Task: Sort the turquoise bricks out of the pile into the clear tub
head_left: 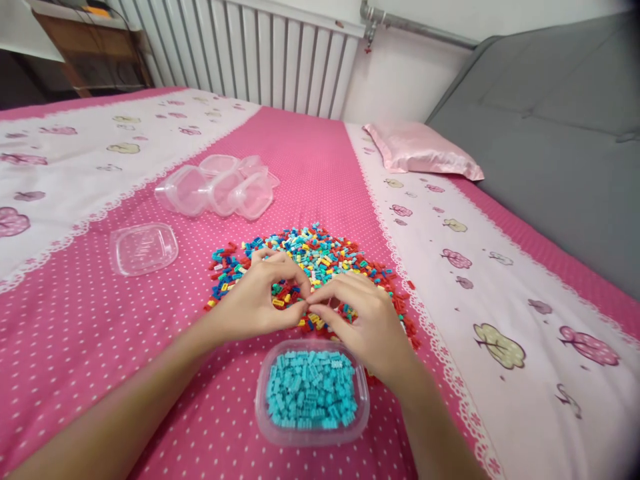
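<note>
Tub: the clear tub (263, 427) sits on the bed (305, 153) nearest the person, well filled with turquoise bricks (310, 387).
Pile: the mixed pile (325, 253) lies just beyond the tub, in red, blue, yellow, green, white and turquoise, partly under the hands.
Done: judging by the tub, a good share of turquoise is gathered.
Left: plenty of turquoise shows in the pile, and the other colours lie mixed there, so much seems to remain.
Left fingers: the left hand (263, 297) arches over the pile, thumb and index tips brought close.
Right fingers: the right hand (373, 317) mirrors it, thumb and index tips near the left ones.
Pinch: the tips meet or nearly meet; I cannot tell whether either pinch is fully closed or holds a brick.
Spares: more clear tubs (223, 190) cluster beyond the pile; a lid (145, 250) lies to its left.
</note>
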A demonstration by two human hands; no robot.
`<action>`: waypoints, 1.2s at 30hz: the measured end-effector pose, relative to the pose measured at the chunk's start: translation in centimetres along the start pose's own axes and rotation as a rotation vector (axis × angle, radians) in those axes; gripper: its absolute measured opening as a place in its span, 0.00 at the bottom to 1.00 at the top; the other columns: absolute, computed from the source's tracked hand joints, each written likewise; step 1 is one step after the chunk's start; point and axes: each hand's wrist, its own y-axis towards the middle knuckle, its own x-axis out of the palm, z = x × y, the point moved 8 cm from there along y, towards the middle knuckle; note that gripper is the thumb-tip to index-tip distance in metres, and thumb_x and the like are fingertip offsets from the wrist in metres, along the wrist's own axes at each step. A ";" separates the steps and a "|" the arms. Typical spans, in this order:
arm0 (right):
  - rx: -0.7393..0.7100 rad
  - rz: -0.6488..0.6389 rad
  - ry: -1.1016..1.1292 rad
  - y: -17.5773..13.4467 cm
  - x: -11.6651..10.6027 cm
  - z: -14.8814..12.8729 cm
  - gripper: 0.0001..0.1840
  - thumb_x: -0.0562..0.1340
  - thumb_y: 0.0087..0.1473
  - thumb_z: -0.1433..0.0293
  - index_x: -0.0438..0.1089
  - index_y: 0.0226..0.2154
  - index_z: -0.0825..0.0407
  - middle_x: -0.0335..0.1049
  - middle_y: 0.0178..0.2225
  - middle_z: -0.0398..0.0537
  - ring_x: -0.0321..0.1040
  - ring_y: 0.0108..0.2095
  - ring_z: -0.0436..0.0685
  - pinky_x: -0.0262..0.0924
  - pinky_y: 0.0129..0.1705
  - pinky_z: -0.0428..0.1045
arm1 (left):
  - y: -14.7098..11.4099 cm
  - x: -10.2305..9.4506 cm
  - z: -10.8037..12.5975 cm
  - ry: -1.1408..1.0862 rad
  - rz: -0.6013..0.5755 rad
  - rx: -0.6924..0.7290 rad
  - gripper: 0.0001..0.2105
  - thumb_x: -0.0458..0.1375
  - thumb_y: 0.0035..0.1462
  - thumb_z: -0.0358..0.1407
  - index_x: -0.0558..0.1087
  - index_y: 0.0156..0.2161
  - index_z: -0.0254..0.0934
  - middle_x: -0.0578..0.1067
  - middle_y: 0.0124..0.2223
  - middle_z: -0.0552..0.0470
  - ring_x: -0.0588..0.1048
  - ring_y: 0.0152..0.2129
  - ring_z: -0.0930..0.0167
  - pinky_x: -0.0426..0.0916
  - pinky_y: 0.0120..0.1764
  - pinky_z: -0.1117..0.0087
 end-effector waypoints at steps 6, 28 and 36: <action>0.054 0.026 0.031 0.1 -0.7 0.3 0.04 0.68 0.59 0.74 0.74 0.35 0.49 0.78 0.33 0.39 0.72 0.35 0.53 0.60 0.43 0.51 | -0.1 0.0 0.2 -0.050 -0.023 0.037 0.04 0.60 0.54 0.36 0.75 0.30 0.40 0.79 0.32 0.57 0.73 0.34 0.68 0.59 0.51 0.59; 0.022 -0.549 -0.174 -2.5 1.6 0.0 0.07 0.74 0.52 0.72 0.76 0.31 0.45 0.66 0.35 0.39 0.63 0.42 0.55 0.44 0.52 0.55 | 0.1 -0.9 -1.5 0.059 -0.006 0.028 0.10 0.54 0.63 0.40 0.76 0.37 0.40 0.80 0.38 0.54 0.75 0.39 0.66 0.57 0.54 0.58; 0.048 -0.558 -0.157 -2.5 1.4 0.3 0.06 0.72 0.54 0.70 0.77 0.28 0.45 0.67 0.35 0.40 0.62 0.43 0.57 0.45 0.50 0.56 | 0.3 -1.2 -2.4 0.102 0.048 -0.042 0.11 0.53 0.61 0.41 0.76 0.35 0.40 0.81 0.37 0.54 0.76 0.36 0.66 0.55 0.53 0.55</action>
